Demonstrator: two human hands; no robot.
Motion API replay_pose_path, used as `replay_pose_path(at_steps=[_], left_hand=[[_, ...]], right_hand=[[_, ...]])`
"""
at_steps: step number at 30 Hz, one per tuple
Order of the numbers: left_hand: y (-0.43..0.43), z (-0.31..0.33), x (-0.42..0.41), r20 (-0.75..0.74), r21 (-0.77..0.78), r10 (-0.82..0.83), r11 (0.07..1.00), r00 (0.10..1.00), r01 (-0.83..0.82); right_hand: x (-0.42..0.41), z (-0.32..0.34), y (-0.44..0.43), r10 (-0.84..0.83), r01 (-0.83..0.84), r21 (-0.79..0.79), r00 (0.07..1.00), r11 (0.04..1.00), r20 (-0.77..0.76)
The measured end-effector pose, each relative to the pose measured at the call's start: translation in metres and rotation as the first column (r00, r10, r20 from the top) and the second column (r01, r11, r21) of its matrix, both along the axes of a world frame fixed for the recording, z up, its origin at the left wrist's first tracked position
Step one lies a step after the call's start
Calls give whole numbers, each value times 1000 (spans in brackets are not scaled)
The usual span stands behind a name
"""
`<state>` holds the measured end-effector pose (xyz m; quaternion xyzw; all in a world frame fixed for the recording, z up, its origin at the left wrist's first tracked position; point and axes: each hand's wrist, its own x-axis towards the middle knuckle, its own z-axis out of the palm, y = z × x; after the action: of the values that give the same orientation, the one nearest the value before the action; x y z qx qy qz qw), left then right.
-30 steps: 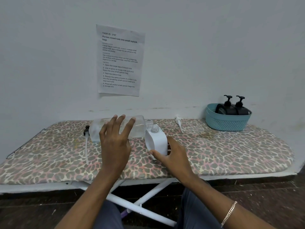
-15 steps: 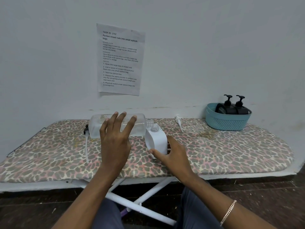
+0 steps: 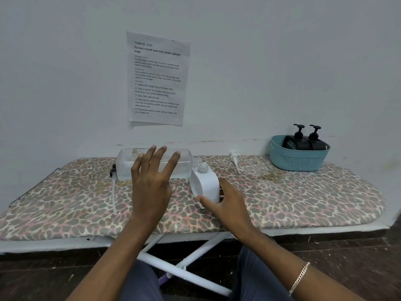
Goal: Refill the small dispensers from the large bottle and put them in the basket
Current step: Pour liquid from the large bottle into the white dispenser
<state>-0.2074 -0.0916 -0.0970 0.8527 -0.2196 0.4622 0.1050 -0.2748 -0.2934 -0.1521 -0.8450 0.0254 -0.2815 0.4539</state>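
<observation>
The large clear bottle (image 3: 185, 166) lies horizontal just above the ironing board, and my left hand (image 3: 152, 183) grips its near side with fingers spread over it. Its open neck points right and sits against the open neck of a small white dispenser (image 3: 206, 183). My right hand (image 3: 227, 205) holds that dispenser tilted, thumb on its front and fingers behind. A teal basket (image 3: 297, 164) at the back right holds two black pump dispensers (image 3: 303, 144). How much liquid is in either bottle cannot be made out.
A leopard-print ironing board (image 3: 303, 196) stands against a white wall. A loose white pump (image 3: 234, 158) lies behind the dispenser. A black pump head with a long tube (image 3: 114, 185) lies at the left. A printed sheet (image 3: 157, 79) hangs on the wall.
My left hand has lifted the large bottle slightly, keeping its neck at the white dispenser's opening. My right hand and the dispenser have hardly moved.
</observation>
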Motion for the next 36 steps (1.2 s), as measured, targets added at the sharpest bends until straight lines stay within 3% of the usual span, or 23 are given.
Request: replay_pose_path(at_steps=[36], left_hand=[[-1,3,-3,21,12,2,1000,1000,-2]], right_hand=[[0,-1,1,-15,14,-46,1000,999,-24]])
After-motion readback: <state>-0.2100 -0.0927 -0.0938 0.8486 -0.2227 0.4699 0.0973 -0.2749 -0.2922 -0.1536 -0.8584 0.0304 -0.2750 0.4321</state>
